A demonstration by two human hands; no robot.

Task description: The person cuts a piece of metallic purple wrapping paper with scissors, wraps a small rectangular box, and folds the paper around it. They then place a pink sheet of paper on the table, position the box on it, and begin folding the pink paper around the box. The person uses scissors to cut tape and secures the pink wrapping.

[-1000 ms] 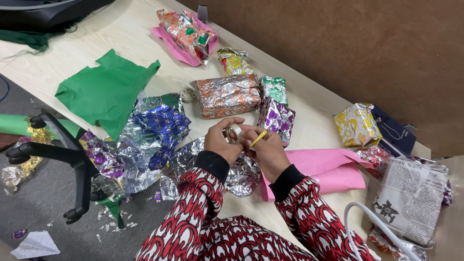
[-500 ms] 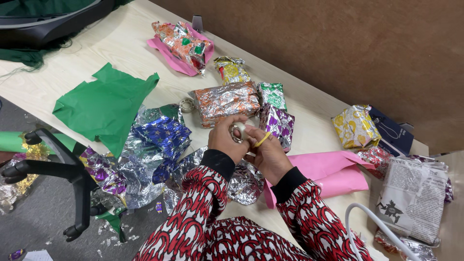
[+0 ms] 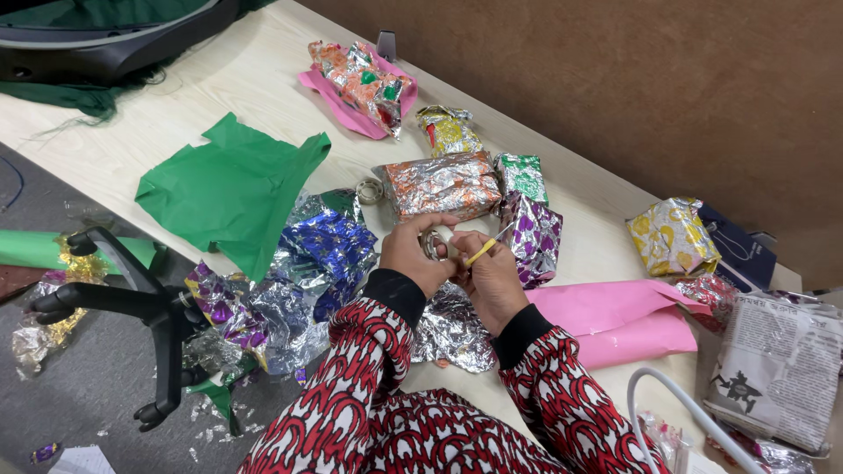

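The left hand (image 3: 413,254) holds a small roll of clear tape (image 3: 434,243) just above the table (image 3: 263,79), fingers curled around it. The right hand (image 3: 492,276) pinches a thin yellow tool (image 3: 481,252) at the roll. Many boxes, like the orange foil parcel (image 3: 439,184), are wrapped already. Loose foil sheets (image 3: 307,263) and pink paper (image 3: 615,320) are not used yet.

The left hand (image 3: 414,252) grips a tape roll (image 3: 435,243) — the right hand (image 3: 488,276) holds a yellow-handled cutter (image 3: 486,248) against it. Foil-wrapped parcels (image 3: 442,184) lie just beyond on the table (image 3: 263,79).
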